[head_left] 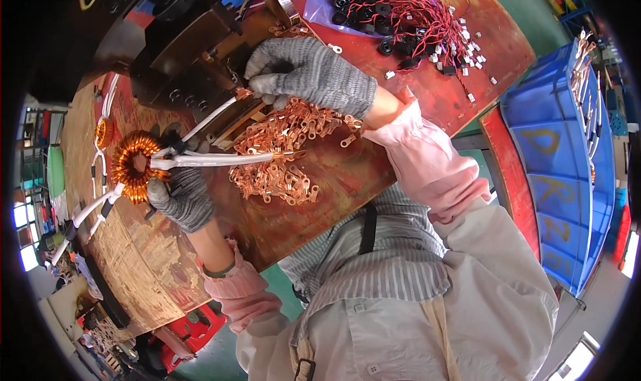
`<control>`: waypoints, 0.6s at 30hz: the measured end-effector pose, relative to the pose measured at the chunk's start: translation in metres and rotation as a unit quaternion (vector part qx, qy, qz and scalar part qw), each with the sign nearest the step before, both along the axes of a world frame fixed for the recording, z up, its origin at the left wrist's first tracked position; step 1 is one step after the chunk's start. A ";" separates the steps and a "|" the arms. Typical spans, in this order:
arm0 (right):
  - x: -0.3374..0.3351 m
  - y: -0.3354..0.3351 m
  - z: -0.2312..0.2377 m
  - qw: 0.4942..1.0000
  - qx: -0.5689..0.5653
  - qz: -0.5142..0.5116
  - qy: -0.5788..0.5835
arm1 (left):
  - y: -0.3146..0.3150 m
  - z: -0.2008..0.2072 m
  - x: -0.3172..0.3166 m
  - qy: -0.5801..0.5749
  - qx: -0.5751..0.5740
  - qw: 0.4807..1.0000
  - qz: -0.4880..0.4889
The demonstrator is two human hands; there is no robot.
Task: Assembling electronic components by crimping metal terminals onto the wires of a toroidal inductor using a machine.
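Note:
My left hand (183,197), in a grey knitted glove, is closed round a copper-wound ring coil (137,167) and its white sleeved leads. One thick white lead (224,159) runs right from the coil, its bare copper end over a heap of terminals. Another, thinner lead (212,119) slants up to the dark machine (177,67). There my gloved right hand (310,77) pinches a small copper terminal lug (243,93) at the lead's end. The fingertips partly hide where lug and lead meet.
Loose copper terminal lugs (277,161) are heaped below my right hand. Red-blue wires (420,14) with black round parts and white connectors lie at the far right. A blue bin (554,161) of white leads stands right. Another coil (104,133) lies left; a red stool (193,331) is below.

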State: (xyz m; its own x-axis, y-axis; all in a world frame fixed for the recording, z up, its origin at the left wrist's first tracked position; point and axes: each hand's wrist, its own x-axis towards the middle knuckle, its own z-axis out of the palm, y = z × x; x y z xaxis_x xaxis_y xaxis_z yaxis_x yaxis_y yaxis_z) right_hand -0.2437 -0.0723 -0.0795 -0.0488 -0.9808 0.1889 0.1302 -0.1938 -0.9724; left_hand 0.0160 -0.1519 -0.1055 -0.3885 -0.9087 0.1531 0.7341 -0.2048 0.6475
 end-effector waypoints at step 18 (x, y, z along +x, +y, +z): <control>-0.002 -0.025 0.000 0.998 0.043 -0.028 0.031 | -0.011 0.002 -0.011 0.029 -0.006 0.998 0.058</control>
